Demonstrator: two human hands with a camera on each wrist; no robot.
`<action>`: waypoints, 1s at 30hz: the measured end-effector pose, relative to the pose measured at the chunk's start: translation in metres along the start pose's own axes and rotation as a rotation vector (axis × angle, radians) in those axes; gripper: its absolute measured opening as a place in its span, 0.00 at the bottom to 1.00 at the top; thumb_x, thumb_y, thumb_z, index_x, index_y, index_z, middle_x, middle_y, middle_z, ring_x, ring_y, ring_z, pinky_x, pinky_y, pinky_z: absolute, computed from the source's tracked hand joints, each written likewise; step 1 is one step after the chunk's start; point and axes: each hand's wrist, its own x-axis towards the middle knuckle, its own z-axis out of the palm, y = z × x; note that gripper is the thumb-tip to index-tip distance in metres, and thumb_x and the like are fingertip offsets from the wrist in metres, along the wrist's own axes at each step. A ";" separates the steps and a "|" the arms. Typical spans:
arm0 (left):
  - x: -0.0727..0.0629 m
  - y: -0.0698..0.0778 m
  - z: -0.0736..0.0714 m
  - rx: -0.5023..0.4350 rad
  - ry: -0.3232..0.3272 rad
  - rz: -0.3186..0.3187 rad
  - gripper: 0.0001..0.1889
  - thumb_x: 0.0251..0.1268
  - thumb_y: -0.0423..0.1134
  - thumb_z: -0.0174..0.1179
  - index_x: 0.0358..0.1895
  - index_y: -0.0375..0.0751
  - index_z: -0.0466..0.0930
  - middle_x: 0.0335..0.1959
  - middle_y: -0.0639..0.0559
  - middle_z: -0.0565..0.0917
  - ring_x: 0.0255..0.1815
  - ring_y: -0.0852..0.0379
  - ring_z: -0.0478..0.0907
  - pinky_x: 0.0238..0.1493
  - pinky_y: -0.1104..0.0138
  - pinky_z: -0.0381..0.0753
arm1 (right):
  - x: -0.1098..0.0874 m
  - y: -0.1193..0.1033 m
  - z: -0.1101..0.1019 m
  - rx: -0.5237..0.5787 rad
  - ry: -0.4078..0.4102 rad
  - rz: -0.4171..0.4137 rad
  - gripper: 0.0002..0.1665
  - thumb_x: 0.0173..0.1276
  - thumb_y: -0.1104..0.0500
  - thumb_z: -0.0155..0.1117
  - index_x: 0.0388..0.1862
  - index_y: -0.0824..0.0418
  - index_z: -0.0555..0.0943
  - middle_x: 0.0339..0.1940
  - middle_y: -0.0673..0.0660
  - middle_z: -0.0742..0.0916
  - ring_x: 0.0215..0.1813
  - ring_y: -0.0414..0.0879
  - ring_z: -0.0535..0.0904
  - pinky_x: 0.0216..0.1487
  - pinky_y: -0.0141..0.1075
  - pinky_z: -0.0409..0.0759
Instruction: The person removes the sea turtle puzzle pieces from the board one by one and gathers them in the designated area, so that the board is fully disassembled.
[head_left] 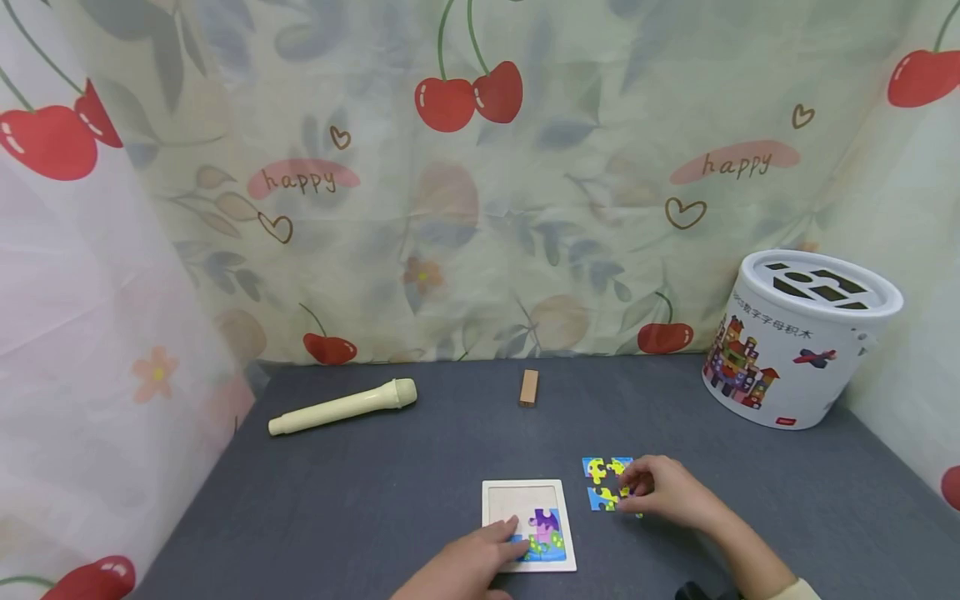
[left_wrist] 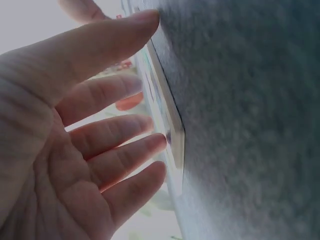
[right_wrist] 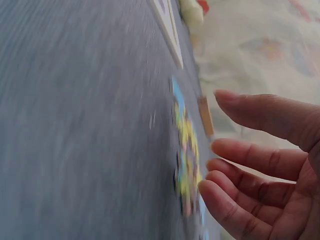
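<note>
Checking the gap between loose puzzle pieces (head_left: 597,470) and puzzle tray (head_left: 506,502): I'd call that the key relation. Taking 12 as away from you, the pieces sit at the tray's 2 o'clock, just beside it, in a rough block with gaps.

Your right hand (head_left: 663,492) is nearer: pieces at its 9 o'clock, tray beyond them toward 8. Right fingers loosely bent, thumb well apart from them, nothing seen in the grip; can't tell if a fingertip touches a piece. Your left hand (head_left: 472,562) has fingers spread and fairly straight, reaching over the tray's lower edge from 8 o'clock, not wrapped round anything. Pieces are at its 2.

Tray's long axis looks about 12-to-6, but the slant view makes that unsure. Fitted pieces (head_left: 546,533) fill its 4 o'clock corner; bare board shows toward 11.

Text check: bucket (head_left: 798,342) at the tray's 2 o'clock, far side, reads "数字字母积木"; smaller print ahead of it and the red label at its base are too small to read. Curtain (head_left: 510,183) says "happy" at 11 and 1. No lettering I can read on toy microphone (head_left: 341,407) at 10 or wooden block (head_left: 528,388) at 12.
</note>
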 end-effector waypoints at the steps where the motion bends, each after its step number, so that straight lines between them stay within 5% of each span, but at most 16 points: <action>1: 0.000 0.001 0.000 0.002 0.000 0.000 0.29 0.54 0.42 0.67 0.62 0.55 0.72 0.67 0.54 0.69 0.68 0.56 0.66 0.60 0.64 0.73 | 0.002 -0.003 0.002 0.004 -0.009 -0.015 0.18 0.51 0.54 0.73 0.35 0.66 0.82 0.27 0.50 0.82 0.27 0.33 0.71 0.27 0.28 0.72; 8: 0.004 0.006 0.003 0.051 0.043 -0.008 0.30 0.53 0.44 0.67 0.63 0.57 0.71 0.68 0.52 0.68 0.68 0.53 0.65 0.60 0.63 0.73 | 0.020 -0.023 0.021 0.067 -0.063 -0.111 0.17 0.50 0.58 0.74 0.35 0.68 0.82 0.31 0.55 0.84 0.29 0.33 0.73 0.30 0.28 0.74; 15: 0.017 0.010 0.003 0.075 0.006 -0.054 0.26 0.56 0.44 0.65 0.61 0.61 0.73 0.65 0.55 0.71 0.63 0.59 0.70 0.54 0.65 0.78 | 0.040 -0.041 0.041 0.065 -0.140 -0.123 0.15 0.49 0.60 0.74 0.35 0.67 0.83 0.28 0.52 0.83 0.29 0.36 0.73 0.30 0.27 0.73; 30: 0.015 0.015 0.003 0.248 0.120 -0.002 0.20 0.58 0.43 0.63 0.55 0.60 0.79 0.57 0.57 0.79 0.56 0.61 0.75 0.49 0.68 0.79 | 0.051 -0.056 0.056 0.083 -0.214 -0.101 0.08 0.52 0.66 0.70 0.33 0.67 0.83 0.23 0.50 0.81 0.26 0.38 0.73 0.27 0.27 0.72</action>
